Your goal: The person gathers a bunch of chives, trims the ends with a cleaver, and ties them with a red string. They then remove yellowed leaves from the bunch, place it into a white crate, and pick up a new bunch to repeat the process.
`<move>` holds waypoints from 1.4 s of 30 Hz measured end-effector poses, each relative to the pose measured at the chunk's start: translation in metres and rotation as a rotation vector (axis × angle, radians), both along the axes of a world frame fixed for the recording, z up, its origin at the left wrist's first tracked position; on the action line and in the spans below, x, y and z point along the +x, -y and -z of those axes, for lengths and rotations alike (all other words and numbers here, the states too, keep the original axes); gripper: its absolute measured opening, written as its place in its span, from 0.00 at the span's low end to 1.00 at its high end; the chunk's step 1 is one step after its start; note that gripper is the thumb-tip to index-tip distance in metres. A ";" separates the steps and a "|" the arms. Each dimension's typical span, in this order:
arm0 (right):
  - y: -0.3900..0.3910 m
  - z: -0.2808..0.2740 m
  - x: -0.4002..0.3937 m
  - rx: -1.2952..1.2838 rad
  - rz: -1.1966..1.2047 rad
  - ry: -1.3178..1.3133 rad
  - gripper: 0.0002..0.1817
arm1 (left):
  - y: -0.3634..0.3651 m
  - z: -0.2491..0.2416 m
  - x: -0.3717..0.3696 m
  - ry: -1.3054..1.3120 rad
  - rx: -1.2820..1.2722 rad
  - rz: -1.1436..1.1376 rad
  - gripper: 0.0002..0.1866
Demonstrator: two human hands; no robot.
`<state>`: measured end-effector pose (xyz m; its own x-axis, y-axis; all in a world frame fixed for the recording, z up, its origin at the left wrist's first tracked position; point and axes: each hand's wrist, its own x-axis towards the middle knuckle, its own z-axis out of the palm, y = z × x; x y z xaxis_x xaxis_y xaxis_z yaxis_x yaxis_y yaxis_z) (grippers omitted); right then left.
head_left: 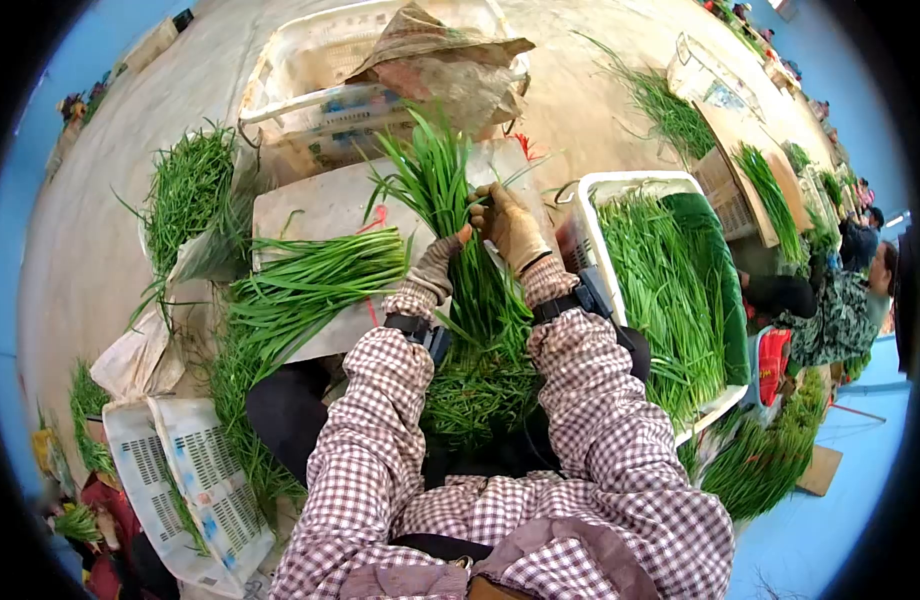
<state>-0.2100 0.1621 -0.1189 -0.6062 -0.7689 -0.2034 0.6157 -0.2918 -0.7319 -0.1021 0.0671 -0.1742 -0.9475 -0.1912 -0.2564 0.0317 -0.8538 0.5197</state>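
A loose bunch of long green chives [430, 185] stands between my hands, its leaf tips spread toward the far side. My left hand [435, 268], in a dark fingerless glove, is closed round the bunch's near left side. At its right edge, my right hand [517, 232] in a tan glove has its fingers pinched on some blades. Cut chives [320, 275] lie in a pile on the pale board [325, 205] left of my hands, near a red tie [378, 217]. More green leaves [485, 395] cover my lap.
To my right stands a white crate [640, 183] full of chives, with a green cloth [715, 290] along its side. A dirty white crate [310, 100] sits beyond the board. Left are a chive-filled sack [195, 200] and a tipped white crate [195, 480]. A person in camouflage [840, 310] is at right.
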 end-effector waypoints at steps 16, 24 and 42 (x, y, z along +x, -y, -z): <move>-0.079 -0.053 0.029 0.087 0.175 -0.461 0.13 | -0.012 -0.081 0.026 0.023 -0.118 0.103 0.16; -0.092 -0.058 0.037 0.090 0.245 -0.392 0.11 | -0.038 -0.142 0.042 -0.188 -0.398 0.178 0.24; -0.195 -0.052 0.122 -0.388 -0.060 -0.512 0.14 | 0.080 -0.199 0.054 0.063 -0.913 -0.489 0.17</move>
<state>-0.0882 0.3569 -0.0665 -0.5065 -0.7639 0.3999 0.2397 -0.5703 -0.7857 -0.0476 -0.0128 0.0249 -0.7041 -0.6975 0.1327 0.2186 -0.0351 0.9752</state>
